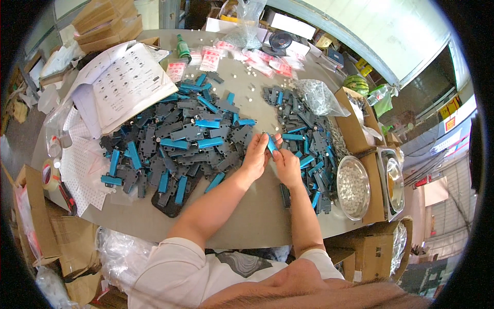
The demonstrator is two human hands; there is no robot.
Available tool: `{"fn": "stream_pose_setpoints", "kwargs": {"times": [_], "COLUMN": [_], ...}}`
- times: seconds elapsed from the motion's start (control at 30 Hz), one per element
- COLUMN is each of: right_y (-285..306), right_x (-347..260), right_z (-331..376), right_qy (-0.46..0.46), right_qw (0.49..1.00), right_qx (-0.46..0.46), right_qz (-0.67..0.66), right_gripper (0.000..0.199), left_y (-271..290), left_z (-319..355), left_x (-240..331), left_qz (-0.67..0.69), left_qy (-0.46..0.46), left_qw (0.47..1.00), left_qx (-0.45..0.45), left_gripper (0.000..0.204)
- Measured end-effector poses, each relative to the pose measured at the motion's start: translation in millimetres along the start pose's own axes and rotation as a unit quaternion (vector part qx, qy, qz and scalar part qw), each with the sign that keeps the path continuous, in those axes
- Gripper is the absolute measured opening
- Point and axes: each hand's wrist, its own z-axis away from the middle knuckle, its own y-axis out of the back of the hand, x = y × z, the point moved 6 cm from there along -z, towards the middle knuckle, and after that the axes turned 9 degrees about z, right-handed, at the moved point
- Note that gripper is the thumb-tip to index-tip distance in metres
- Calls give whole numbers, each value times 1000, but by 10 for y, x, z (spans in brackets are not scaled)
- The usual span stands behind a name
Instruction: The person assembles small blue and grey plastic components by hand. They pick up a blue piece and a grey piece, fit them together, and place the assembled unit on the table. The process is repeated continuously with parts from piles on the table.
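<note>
Two hands [254,157] [288,167], fingers [263,140] pinching one small blue part [271,144], blue-and-black heaps [177,135] [315,177] on either side

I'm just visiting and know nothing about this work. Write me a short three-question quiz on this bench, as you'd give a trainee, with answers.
1. Multiple choice: what are the left hand and right hand both touching?
A) a striped green watermelon
B) a slim blue piece
C) a round black fan

2. True or false: the round silver metal bowl of small white pieces is to the right of both hands.

3. Fill in "near" or "far": the narrow-necked green bottle is toward the ____ edge of the grey table.

Key: 1. B; 2. True; 3. far
</note>
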Motion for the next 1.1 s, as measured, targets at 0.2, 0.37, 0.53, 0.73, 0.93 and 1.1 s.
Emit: {"fn": "stream_pose_setpoints", "kwargs": {"times": [0.2,0.37,0.53,0.73,0.93,1.1], "right_y": [-171,-199,153,205,-70,-483], "right_x": [-203,-282,567,643,564,596], "right_z": [-458,-911,-1109,-1252,-1861,-2344], "right_qy": [23,23,32,122,-16,-129], "right_qw": [994,993,886,924,975,955], "right_qx": [-42,-92,-117,-114,-35,-68], "right_qz": [-97,-72,447,344,219,258], "right_gripper": [26,21,23,27,38,48], "left_y": [133,280,111,84,185,155], "left_z": [-25,-72,-20,1,-62,-45], "left_x": [-156,-157,-164,-143,-197,-191], "left_qz": [31,6,-76,-90,-100,-70], "left_qy": [44,70,107,123,126,137], "left_qw": [996,992,988,986,985,986], "left_qx": [76,109,79,67,63,67], "left_gripper": [54,68,73,64,59,55]}}
